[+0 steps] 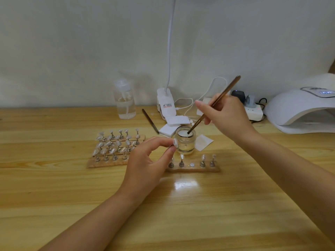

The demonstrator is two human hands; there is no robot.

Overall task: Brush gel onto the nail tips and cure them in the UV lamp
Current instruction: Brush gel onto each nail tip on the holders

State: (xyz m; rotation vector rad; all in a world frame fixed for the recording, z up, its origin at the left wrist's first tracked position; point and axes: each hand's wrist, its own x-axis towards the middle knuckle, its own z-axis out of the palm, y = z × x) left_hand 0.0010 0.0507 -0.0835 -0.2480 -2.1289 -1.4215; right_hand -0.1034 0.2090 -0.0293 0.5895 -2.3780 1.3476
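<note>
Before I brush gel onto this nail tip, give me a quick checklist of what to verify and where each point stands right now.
1. Thin brown brush in a firm grip of the right hand: ok.
2. Brush tip inside the small clear glass gel jar: ok; gel load on the bristles: cannot tell.
3. Pale nail tip pinched by the left hand: ok.
4. Free spot on the near wooden holder strip for returning the tip: ok, the middle disc is bare.
5. White domed UV lamp powered: ok, its display is lit.
6. Lamp opening clear: cannot tell.
</note>
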